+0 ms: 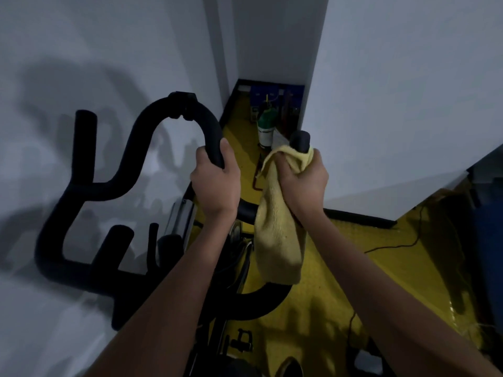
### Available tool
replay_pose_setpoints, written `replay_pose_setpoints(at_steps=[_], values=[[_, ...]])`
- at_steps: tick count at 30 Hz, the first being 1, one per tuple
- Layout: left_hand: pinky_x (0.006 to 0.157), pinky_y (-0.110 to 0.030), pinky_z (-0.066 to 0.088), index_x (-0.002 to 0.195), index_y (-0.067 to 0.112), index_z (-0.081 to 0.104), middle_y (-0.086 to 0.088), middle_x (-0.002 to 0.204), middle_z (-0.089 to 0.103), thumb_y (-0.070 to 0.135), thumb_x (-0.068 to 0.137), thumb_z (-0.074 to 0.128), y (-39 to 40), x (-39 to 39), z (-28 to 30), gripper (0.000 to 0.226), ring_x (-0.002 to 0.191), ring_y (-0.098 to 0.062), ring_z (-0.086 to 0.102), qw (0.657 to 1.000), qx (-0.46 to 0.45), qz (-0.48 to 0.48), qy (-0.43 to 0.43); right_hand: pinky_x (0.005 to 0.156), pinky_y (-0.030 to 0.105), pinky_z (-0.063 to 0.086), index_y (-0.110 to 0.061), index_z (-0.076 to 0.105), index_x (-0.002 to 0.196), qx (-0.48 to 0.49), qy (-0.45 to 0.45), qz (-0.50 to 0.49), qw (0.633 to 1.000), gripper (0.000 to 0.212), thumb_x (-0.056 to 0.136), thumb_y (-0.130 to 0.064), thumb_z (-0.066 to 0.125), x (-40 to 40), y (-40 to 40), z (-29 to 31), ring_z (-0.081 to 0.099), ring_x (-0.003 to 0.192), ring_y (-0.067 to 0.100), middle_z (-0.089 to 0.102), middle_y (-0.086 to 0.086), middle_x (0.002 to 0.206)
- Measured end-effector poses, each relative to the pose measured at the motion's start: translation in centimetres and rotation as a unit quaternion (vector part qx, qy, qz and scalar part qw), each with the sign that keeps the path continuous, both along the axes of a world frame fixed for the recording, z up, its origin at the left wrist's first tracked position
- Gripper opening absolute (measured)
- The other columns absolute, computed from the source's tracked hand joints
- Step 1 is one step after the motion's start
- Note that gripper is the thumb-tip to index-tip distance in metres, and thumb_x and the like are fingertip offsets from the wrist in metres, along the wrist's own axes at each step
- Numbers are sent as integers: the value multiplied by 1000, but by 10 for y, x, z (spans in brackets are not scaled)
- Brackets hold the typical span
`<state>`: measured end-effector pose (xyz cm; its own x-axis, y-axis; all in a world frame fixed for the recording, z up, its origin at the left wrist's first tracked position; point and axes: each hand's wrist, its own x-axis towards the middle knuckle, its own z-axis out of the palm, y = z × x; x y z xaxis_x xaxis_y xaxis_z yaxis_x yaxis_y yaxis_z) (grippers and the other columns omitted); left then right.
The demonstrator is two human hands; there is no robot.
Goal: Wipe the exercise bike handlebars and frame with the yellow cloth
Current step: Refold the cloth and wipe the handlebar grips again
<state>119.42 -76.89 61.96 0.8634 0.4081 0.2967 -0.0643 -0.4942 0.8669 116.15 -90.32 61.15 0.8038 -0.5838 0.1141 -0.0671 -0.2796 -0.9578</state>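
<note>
1. Yellow cloth [277, 227] is wrapped round the right horn of the handlebars [152, 148], just under its capped tip; its long axis runs down toward the floor, the loose end hanging free.
2. Right hand [304, 180] clenches the cloth around that horn; left hand [215, 183] grasps the bare centre loop.
3. Wiping looks early: only this horn is covered, while the left bars and frame [179, 221] seem not yet done.
</note>
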Motion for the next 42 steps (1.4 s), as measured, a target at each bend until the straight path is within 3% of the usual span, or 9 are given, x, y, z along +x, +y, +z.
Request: replay_pose_setpoints(at_steps=[3,7,15,17,20,23,26,33,42], values=[[40,-14,43,99,13,60,9,67,59,51,100,46,1,-1,0,40,53,-2,58,1000,2,-1,-3,65,3,45,-24,62,109,27,4,-1,1000,32,88,-48,70,20,-9,21,59,84,-7,64,-15,94],[42,-14,43,106,12,61,7,72,63,53,99,45,0,-1,1,45,57,-3,60,1000,2,-5,1,70,22,51,-24,68,99,76,49,4,996,38,87,-60,64,26,-10,28,65,83,4,69,-10,91],[41,-13,38,113,11,62,1,79,68,58,98,42,-5,-8,2,53,61,-11,64,999,33,5,9,78,57,58,-20,74,90,191,155,74,966,52,82,-69,59,-79,15,-27,72,80,29,75,8,85],[41,-17,40,111,11,62,1,76,67,58,98,42,-5,-9,2,53,59,-11,63,999,33,7,8,84,54,58,-21,74,96,233,170,93,953,50,87,-66,56,-100,19,-33,72,87,30,75,12,91],[40,-20,41,104,11,61,4,69,62,56,99,43,-4,-7,3,48,54,-8,61,1000,25,11,7,70,44,58,-10,71,98,213,156,88,960,46,94,-54,57,-93,18,-31,70,80,33,72,19,90],[41,-21,42,99,11,59,6,66,58,52,100,45,-3,-3,5,44,53,-6,57,1000,11,17,14,56,13,48,-12,63,105,112,90,68,987,27,94,-37,66,-56,11,-21,66,73,4,69,1,83],[41,-21,43,100,11,59,7,66,58,51,100,46,-3,-3,4,42,52,-3,56,1000,11,18,9,56,7,46,-16,59,108,51,38,45,997,27,90,-32,72,-26,6,-12,61,73,-10,64,-9,86],[46,-24,48,107,16,60,4,75,64,56,98,45,-1,-1,1,44,61,-8,62,1000,9,21,22,82,27,54,-28,65,113,77,47,37,995,40,84,-54,70,17,-12,8,65,94,6,69,-13,100],[45,-21,46,110,14,64,3,72,66,57,97,45,-4,-4,0,48,60,-10,64,1000,12,23,16,73,51,60,-24,69,90,154,142,52,976,52,78,-72,55,-70,16,-34,71,81,27,73,3,84]])
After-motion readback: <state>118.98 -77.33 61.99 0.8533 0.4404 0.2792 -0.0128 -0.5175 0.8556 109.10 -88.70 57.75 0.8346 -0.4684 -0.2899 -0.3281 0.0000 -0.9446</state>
